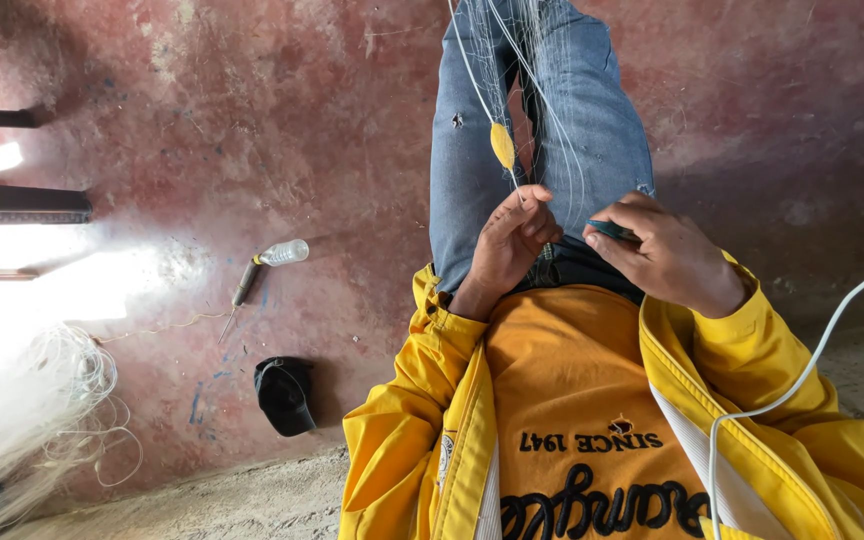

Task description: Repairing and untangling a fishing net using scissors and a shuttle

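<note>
Pinching net line [524, 196] taut below yellow float [502, 145] with left hand [507, 245], gripping dark needle [612, 230] in right hand [667, 258].

Daylight glare overexposes the left edge of the frame; upper right lies in shadow; centre sharp, edges curved by wide-angle distortion.

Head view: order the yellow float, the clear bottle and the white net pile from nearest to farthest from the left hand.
1. Yellow float, just above the left hand, on the net line its fingers pinch.
2. Clear bottle, on the floor to the left.
3. White net pile, far left corner.
</note>
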